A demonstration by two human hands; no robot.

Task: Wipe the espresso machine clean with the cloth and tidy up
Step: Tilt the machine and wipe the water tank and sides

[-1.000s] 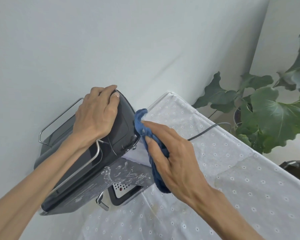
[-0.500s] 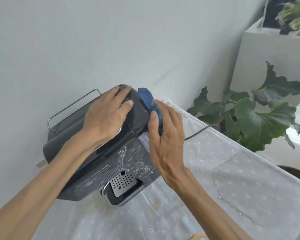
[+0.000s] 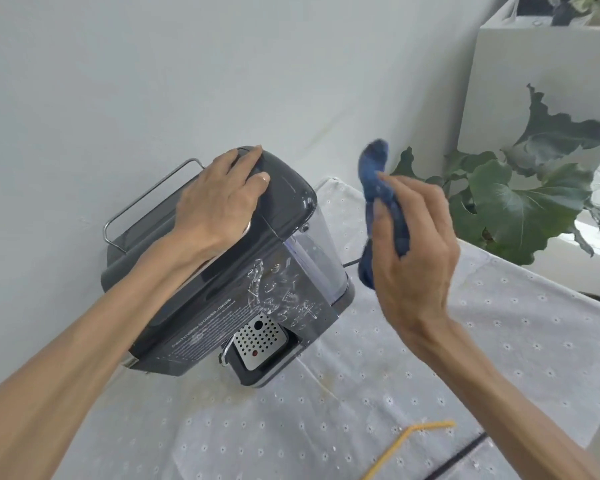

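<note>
Resting flat on the dark lid of the espresso machine, left hand, fingers straight and spread, curled round nothing. Machine tipped toward the wall, standing on a white tablecloth dotted with small eyelet flowers. Wire rail along the upper edge, just left of the left wrist. Clear water tank on the side nearest the right hand, with droplets showing on the adjoining grey panel. Perforated metal plate set in a recess at the lower end, a small red dot visible on it. Printed lettering on the side panel, too small to read.

Raised clear of the machine, right hand, thumb and fingers curled round a blue cloth. Cloth bunched, upper end sticking up above the fingertips, lower end hanging below the palm. Cloth and tank near each other but apart, with tablecloth showing between them.

Lying on the tablecloth at the near right, yellow cord, beside a dark strip of uncertain nature. Dark cable end just visible behind the machine base, beside the hanging cloth. Large green plant beyond the far edge of the table, in front of a white cabinet. Pale wall directly behind the machine.
</note>
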